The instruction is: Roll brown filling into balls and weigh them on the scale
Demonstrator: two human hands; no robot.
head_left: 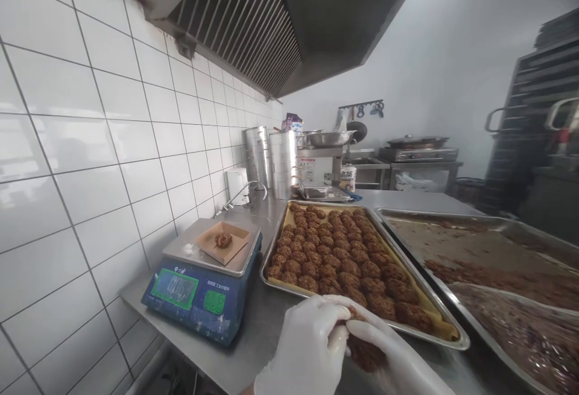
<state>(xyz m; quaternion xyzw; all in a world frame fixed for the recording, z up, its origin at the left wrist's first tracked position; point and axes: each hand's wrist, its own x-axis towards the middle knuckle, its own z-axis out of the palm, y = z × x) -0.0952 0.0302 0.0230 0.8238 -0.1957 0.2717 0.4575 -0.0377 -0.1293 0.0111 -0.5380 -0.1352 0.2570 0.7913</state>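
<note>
Both hands gloved in white, low centre of view. Left hand (pixel 302 347) and right hand (pixel 392 360) are cupped together around a brown meat-like lump (pixel 364 350), fingers curled over it from both sides (so both closed on the same lump, pressing it between the palms). The lump sits just off the near edge of the tray of patties (pixel 455 342), over the steel counter (pixel 262 322).

Landmark is that tray. It is lined with yellowish paper and packed with rows of round brown patties (pixel 335 256), near right corner still bare paper.

Left of the tray, just beside it: a blue digital scale (pixel 199 295) with a green display, a brown paper dish (pixel 225 242) on its platform, one small ball (pixel 223 239) in the dish.

Right of the tray, touching or nearly so: a larger steel pan (pixel 456 220) with loose brown mix spread in it.

Behind the tray: a stack of steel pots (pixel 271 163), a bowl (pixel 328 137) on a small machine, a tap (pixel 244 193) near the tiled wall (pixel 90 160). Extractor hood (pixel 280 15) overhead. Dark rack (pixel 529 123) far right.
</note>
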